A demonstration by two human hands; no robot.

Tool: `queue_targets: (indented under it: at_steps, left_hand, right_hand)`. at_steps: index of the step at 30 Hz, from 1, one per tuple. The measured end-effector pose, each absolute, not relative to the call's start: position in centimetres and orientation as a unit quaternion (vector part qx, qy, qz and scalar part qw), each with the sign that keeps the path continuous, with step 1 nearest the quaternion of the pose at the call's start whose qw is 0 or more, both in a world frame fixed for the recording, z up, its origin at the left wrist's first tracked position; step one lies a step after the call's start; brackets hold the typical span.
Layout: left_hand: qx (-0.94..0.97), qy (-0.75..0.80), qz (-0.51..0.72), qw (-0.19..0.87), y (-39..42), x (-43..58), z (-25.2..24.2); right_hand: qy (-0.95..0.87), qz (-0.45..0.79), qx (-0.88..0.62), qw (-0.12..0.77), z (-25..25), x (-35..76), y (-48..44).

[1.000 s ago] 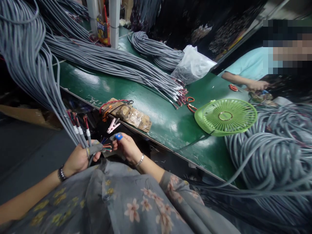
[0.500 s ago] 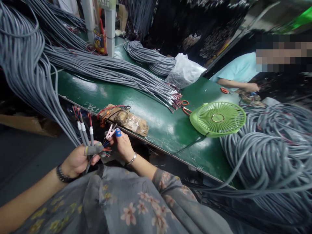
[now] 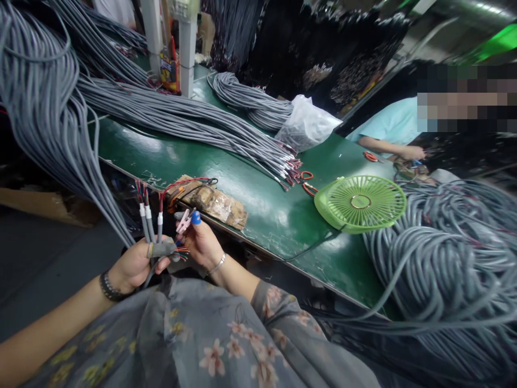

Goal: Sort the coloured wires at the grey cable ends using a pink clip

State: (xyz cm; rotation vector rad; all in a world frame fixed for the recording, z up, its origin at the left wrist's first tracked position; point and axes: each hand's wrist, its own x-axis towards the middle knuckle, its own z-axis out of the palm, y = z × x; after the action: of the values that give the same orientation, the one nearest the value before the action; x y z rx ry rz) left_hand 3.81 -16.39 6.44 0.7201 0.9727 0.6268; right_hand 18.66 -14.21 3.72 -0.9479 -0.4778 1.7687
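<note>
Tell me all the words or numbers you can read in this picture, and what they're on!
None can be read for sure.
The colourful packet standing between the white posts at the far end of the green table has blue lettering, too blurred to read.
The taped brown block on the table edge shows no lettering.
The green fan shows no words.

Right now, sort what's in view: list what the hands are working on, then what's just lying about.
In hand:
- left hand, shut on grey cables with bared coloured wires
- right hand, at the wire ends, blue cap on one fingertip
- pink clip by the right hand

Lying about:
- green fan
- plastic bag
- cable bundle on the green table
- taped block
</note>
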Motion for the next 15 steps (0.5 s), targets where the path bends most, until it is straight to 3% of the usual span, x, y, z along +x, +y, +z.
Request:
queue_targets:
  at_steps: [9,15]
  left_hand:
    - [0.349,0.471,0.324,0.743,-17.7,3.9,7.1]
    - [0.343,0.487,0.382,0.707,-18.6,4.2,7.8]
  right_hand:
    - [-0.213,0.780,-0.363,0.464,4.4,19.8,-14.5]
    - [-0.182,0.780,-0.364,0.476,4.4,19.9,-14.3]
